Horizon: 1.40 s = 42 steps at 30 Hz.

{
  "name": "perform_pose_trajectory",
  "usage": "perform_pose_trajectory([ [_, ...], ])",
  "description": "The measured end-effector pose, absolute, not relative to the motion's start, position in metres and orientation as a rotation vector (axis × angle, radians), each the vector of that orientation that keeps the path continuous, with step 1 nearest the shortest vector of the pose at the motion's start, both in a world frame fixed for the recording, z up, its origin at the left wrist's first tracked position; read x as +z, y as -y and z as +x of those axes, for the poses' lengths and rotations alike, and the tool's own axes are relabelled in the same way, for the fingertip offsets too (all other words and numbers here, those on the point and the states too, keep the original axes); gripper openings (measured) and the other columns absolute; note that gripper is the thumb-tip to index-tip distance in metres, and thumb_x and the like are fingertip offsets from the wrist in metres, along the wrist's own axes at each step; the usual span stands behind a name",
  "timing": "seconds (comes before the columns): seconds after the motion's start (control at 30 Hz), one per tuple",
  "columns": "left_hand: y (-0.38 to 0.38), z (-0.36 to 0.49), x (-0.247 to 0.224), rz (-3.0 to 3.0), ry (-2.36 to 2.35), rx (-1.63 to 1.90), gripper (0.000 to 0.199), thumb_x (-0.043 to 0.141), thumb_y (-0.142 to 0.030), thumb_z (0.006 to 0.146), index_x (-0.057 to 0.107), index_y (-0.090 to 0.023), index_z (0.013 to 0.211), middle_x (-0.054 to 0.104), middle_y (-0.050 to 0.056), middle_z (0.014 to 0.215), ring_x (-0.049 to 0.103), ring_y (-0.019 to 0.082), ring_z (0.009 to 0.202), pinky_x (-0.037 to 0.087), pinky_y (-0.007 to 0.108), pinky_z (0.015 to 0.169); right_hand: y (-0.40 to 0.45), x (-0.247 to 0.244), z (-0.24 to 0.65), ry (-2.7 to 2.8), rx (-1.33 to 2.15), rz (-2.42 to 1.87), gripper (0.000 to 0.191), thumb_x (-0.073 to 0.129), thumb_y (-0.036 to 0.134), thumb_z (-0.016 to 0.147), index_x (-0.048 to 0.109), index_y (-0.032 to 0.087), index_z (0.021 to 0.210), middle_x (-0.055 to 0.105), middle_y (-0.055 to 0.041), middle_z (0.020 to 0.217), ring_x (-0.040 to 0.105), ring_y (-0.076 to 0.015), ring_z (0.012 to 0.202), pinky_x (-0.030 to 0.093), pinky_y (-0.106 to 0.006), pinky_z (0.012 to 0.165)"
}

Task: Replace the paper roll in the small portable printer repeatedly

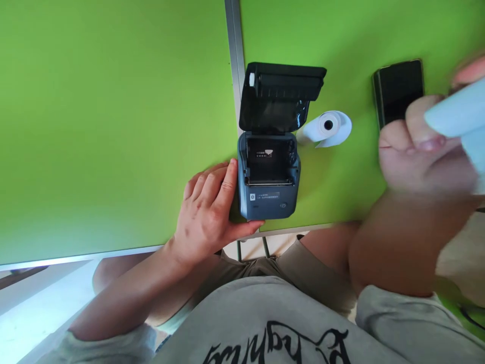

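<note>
A small dark grey printer (270, 202) stands near the table's front edge with its black lid (278, 96) raised and its compartment showing. My left hand (208, 207) rests against the printer's left side, thumb at its front corner and fingers apart, holding nothing. To the right of the lid lies a white paper roll (328, 126) with its loose end curling. At the far right my right hand (428, 146), smeared by motion, is closed on a pale white paper piece (458, 111), which runs out of the frame.
A black phone (399, 91) lies on the green table (113, 126), partly behind my right hand. A grey metal seam (234, 40) crosses the tabletop behind the printer. The table's front edge (113, 254) runs just before my lap.
</note>
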<state>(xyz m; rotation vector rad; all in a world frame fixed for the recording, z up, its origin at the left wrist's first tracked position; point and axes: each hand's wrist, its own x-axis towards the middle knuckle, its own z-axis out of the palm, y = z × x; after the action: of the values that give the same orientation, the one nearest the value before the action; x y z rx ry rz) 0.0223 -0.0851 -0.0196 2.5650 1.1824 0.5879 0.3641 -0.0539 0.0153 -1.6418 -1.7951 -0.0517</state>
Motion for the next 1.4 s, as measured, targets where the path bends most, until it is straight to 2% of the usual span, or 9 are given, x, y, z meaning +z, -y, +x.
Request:
perform_pose_trajectory([
  [0.07, 0.085, 0.023, -0.02, 2.567, -1.185, 0.6, 0.108, 0.051, -0.08, 0.094, 0.019, -0.009, 0.17, 0.066, 0.022, 0.137, 0.063, 0.035, 0.126, 0.045, 0.044, 0.108, 0.046, 0.004, 0.371, 1.647, 0.455, -1.442, 0.053, 0.029, 0.069, 0.102, 0.049, 0.056, 0.149, 0.072, -0.0073, 0.121, 0.053, -0.0167, 0.05, 0.033, -0.037, 0.041],
  [0.17, 0.085, 0.023, -0.02, 2.576, -1.19, 0.591, 0.108, 0.05, -0.08, 0.094, 0.021, -0.008, 0.169, 0.066, 0.022, 0.137, 0.063, 0.035, 0.126, 0.045, 0.044, 0.108, 0.046, 0.001, 0.354, 1.291, 0.784, -1.257, 0.044, 0.053, 0.066, 0.091, 0.07, 0.039, 0.121, 0.067, -0.0087, 0.115, 0.058, -0.0184, 0.066, 0.038, -0.034, 0.047],
  [0.27, 0.085, 0.023, -0.019, 2.584, -1.195, 0.56, 0.11, 0.05, -0.082, 0.093, 0.02, -0.008, 0.169, 0.066, 0.022, 0.137, 0.063, 0.036, 0.126, 0.045, 0.045, 0.107, 0.046, -0.001, 0.329, 1.012, 0.677, -1.346, 0.016, 0.066, 0.042, 0.089, 0.065, 0.031, 0.101, 0.058, -0.001, 0.093, 0.05, -0.0128, 0.067, 0.042, -0.03, 0.056],
  [0.47, 0.085, 0.022, -0.02, 2.59, -1.193, 0.558, 0.109, 0.05, -0.081, 0.093, 0.02, -0.008, 0.169, 0.065, 0.022, 0.138, 0.062, 0.036, 0.127, 0.044, 0.044, 0.108, 0.027, -0.037, 0.331, 1.273, -0.005, -1.554, 0.013, 0.057, 0.033, 0.088, 0.05, 0.026, 0.08, 0.054, 0.0001, 0.071, 0.048, -0.0114, 0.056, 0.04, -0.028, 0.05],
  [0.63, 0.085, 0.023, -0.02, 2.588, -1.193, 0.565, 0.109, 0.049, -0.081, 0.094, 0.02, -0.008, 0.169, 0.065, 0.022, 0.137, 0.062, 0.036, 0.128, 0.044, 0.044, 0.108, 0.028, -0.04, 0.341, 1.521, -0.071, -1.622, 0.018, 0.064, 0.042, 0.091, 0.059, 0.026, 0.098, 0.069, -0.0068, 0.087, 0.065, -0.0183, 0.073, 0.051, -0.033, 0.066],
  [0.87, 0.084, 0.023, -0.019, 2.585, -1.189, 0.531, 0.11, 0.048, -0.081, 0.094, 0.011, -0.011, 0.171, 0.065, 0.021, 0.14, 0.062, 0.036, 0.127, 0.043, 0.045, 0.108, 0.035, -0.04, 0.344, 1.602, -0.018, -1.711, 0.051, 0.069, 0.019, 0.083, 0.057, 0.026, 0.133, 0.076, -0.0109, 0.115, 0.073, -0.0211, 0.092, 0.055, -0.032, 0.073],
  [1.07, 0.084, 0.023, -0.02, 2.596, -1.194, 0.554, 0.11, 0.048, -0.082, 0.094, 0.016, -0.01, 0.17, 0.065, 0.021, 0.138, 0.062, 0.035, 0.127, 0.043, 0.044, 0.107, 0.036, -0.029, 0.343, 1.538, -0.036, -1.491, 0.049, 0.055, 0.026, 0.087, 0.059, 0.024, 0.136, 0.068, -0.0119, 0.133, 0.069, -0.0291, 0.123, 0.056, -0.045, 0.097],
  [1.23, 0.084, 0.022, -0.019, 2.574, -1.193, 0.542, 0.112, 0.053, -0.082, 0.092, 0.016, -0.011, 0.17, 0.066, 0.021, 0.138, 0.063, 0.037, 0.126, 0.044, 0.045, 0.107, 0.04, -0.015, 0.322, 1.568, -0.311, -1.178, 0.038, 0.045, 0.035, 0.091, 0.067, 0.024, 0.12, 0.067, -0.0104, 0.108, 0.069, -0.0311, 0.109, 0.053, -0.056, 0.101],
  [1.4, 0.084, 0.022, -0.019, 2.565, -1.2, 0.524, 0.111, 0.05, -0.083, 0.092, 0.016, -0.012, 0.17, 0.066, 0.021, 0.139, 0.062, 0.037, 0.128, 0.044, 0.045, 0.108, 0.048, -0.014, 0.3, 1.844, -0.057, -1.334, 0.046, 0.058, 0.032, 0.089, 0.059, 0.029, 0.135, 0.069, -0.0102, 0.129, 0.067, -0.0302, 0.121, 0.057, -0.051, 0.102],
])
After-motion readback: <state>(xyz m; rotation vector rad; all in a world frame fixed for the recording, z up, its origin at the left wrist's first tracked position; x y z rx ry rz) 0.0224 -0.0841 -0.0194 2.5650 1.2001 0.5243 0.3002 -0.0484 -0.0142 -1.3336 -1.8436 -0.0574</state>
